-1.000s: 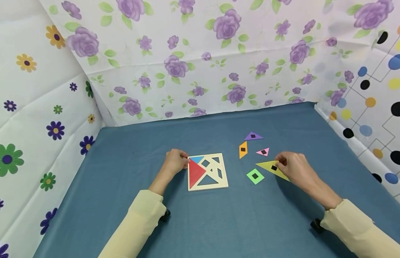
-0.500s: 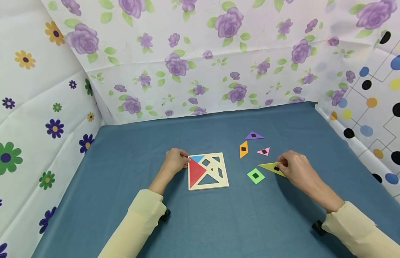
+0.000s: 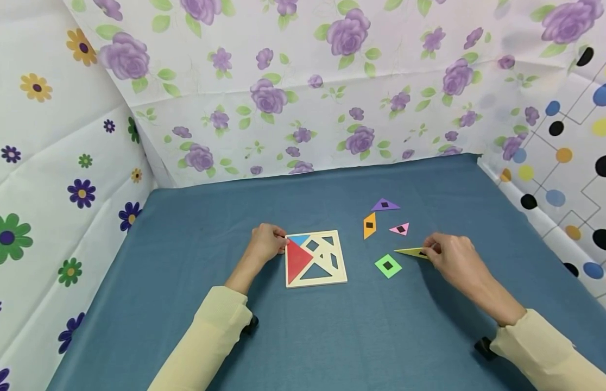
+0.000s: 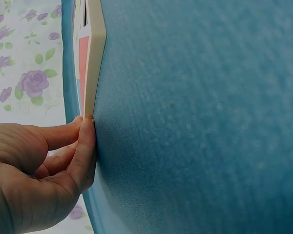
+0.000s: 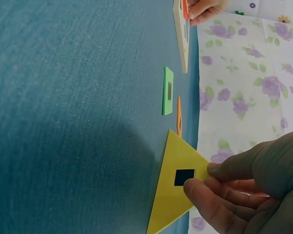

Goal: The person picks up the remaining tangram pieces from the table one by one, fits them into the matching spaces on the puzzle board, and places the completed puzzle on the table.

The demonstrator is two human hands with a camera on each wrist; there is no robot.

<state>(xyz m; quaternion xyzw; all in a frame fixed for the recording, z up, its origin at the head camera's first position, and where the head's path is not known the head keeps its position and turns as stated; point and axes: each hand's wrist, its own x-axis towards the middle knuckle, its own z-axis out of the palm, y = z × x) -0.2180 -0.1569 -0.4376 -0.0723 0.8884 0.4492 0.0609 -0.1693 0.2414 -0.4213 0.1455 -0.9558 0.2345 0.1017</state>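
Observation:
On the blue cloth lies a pale wooden tangram board (image 3: 339, 276) with a red triangle (image 3: 297, 262) and a blue triangle (image 3: 298, 239) set in its left side. My left hand (image 3: 265, 243) pinches the board's upper left corner between thumb and fingers. To the right, my right hand (image 3: 456, 263) pinches a yellow triangle (image 5: 172, 156) near one corner. The triangle is tilted up on edge, with a dark square on its face. Left of it lies a green square (image 3: 388, 273). Farther back are a pink triangle (image 3: 406, 228), an orange parallelogram (image 3: 370, 217) and a purple triangle (image 3: 393, 206).
The blue cloth (image 3: 313, 336) covers the table. A rose-patterned sheet (image 3: 225, 108) hangs behind it, a daisy-patterned sheet (image 3: 34, 130) at the left, and a dotted sheet (image 3: 576, 179) at the right.
The yellow triangle has tilted from nearly flat to steep in my right hand, which has shifted slightly right and down. My left hand keeps its pinch on the board.

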